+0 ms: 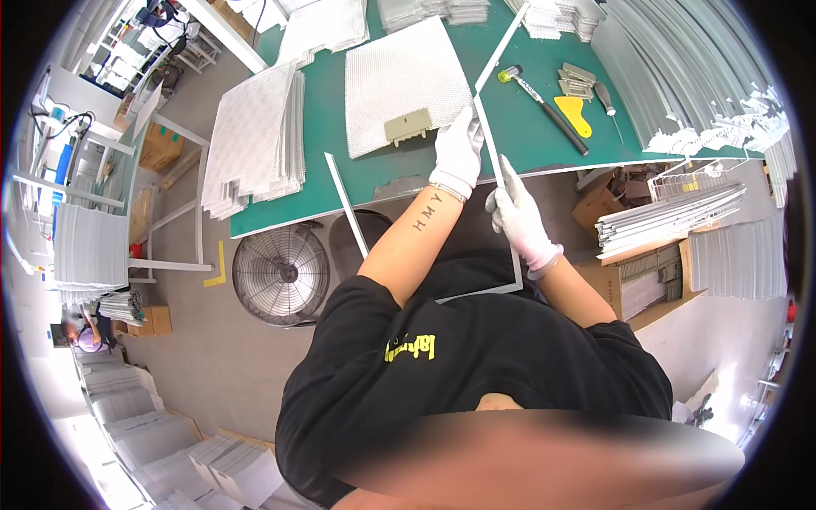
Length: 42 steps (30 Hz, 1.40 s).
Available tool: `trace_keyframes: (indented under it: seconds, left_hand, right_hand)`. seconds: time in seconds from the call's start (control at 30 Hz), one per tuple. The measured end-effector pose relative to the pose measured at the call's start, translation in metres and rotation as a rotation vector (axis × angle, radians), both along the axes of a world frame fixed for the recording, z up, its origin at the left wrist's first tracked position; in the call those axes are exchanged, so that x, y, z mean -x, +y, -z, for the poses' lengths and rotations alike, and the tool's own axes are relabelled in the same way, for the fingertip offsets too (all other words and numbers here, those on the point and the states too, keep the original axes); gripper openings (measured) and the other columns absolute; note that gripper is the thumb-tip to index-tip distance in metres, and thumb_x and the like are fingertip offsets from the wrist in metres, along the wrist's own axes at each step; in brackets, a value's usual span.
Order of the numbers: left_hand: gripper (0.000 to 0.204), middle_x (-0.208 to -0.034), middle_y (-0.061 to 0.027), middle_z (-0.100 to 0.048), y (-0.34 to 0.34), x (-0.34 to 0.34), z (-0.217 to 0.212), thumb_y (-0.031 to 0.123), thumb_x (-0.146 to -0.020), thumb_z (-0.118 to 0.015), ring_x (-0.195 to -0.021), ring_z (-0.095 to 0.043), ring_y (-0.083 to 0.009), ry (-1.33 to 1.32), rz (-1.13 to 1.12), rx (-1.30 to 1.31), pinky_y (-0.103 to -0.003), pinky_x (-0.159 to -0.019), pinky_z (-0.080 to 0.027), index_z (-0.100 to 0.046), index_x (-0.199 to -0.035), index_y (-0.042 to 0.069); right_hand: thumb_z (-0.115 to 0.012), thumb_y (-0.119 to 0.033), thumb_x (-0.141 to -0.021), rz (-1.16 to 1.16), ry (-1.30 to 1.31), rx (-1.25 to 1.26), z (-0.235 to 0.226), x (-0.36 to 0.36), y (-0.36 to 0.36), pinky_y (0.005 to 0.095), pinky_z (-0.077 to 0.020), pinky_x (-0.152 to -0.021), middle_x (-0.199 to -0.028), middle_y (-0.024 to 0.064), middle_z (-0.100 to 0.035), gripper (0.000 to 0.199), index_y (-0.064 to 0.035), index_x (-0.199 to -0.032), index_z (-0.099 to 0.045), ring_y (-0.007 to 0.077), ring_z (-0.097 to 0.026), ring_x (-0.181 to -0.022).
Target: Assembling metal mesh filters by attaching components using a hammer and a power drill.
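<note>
A thin silver-white metal frame (491, 140) stretches from the green table's edge to my waist; its long side runs beside both hands. At the upper corner my white-gloved left hand (459, 151) is closed on it. Lower down the same side, my gloved right hand (519, 217) grips the bar with one finger laid along it. Another bar (501, 47) slants from that corner towards the far right. The frame's left bar (346, 202) hangs past the table edge. Left of my left hand, a beige metal plate (409, 127) lies on a white perforated mesh sheet (408, 72).
On the green table (323, 110) lie a stack of mesh sheets (255, 140), a hammer (548, 110), a yellow scraper (573, 116), a screwdriver (606, 100) and metal pieces (576, 81). Long strips (680, 68) pile up at right. A floor fan (282, 274) stands below the table.
</note>
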State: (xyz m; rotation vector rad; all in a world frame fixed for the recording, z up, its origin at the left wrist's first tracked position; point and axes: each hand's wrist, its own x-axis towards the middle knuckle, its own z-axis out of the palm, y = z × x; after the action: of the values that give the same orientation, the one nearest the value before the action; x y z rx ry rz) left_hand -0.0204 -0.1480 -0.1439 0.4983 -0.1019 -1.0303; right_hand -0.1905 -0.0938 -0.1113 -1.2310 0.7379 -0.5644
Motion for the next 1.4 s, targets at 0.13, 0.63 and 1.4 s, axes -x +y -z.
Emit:
trace_keyframes:
  seconds: [0.13, 0.63, 1.4]
  left_hand:
    - [0.016, -0.104, -0.0064, -0.069, -0.003, 0.001, -0.005, 0.008, -0.096, -0.064, -0.095, -0.067, -0.0178, 0.016, 0.014, -0.028, -0.032, -0.082, -0.056, -0.063, -0.111, 0.004]
    - [0.035, -0.124, -0.0125, -0.064, 0.109, 0.007, -0.019, 0.016, -0.100, -0.061, -0.114, -0.062, -0.0220, -0.778, 0.100, -0.088, -0.038, -0.101, -0.049, -0.059, -0.129, -0.002]
    - [0.065, -0.146, -0.0157, -0.048, 0.190, -0.113, -0.109, 0.000, -0.098, -0.056, -0.126, -0.054, -0.0165, -1.011, -0.192, -0.271, -0.027, -0.106, -0.043, -0.024, -0.155, -0.006]
  right_hand:
    - [-0.039, -0.009, -0.105, 0.019, 0.090, 0.054, 0.002, 0.004, 0.004, 0.0199, -0.0410, -0.050, -0.080, 0.0025, -0.054, 0.060, -0.0133, -0.162, -0.020, 0.0046, -0.040, -0.053]
    - [-0.068, -0.021, -0.095, -0.132, 0.029, -0.034, -0.006, -0.088, -0.147, 0.0212, -0.0424, -0.052, -0.091, -0.0008, -0.056, 0.033, -0.0048, -0.122, -0.058, 0.0038, -0.046, -0.060]
    - [-0.055, -0.011, -0.097, -0.106, -0.403, -0.023, -0.083, -0.058, -0.079, 0.0346, -0.0520, -0.079, -0.095, 0.0072, -0.061, 0.024, -0.0034, -0.120, -0.053, 0.0175, -0.061, -0.083]
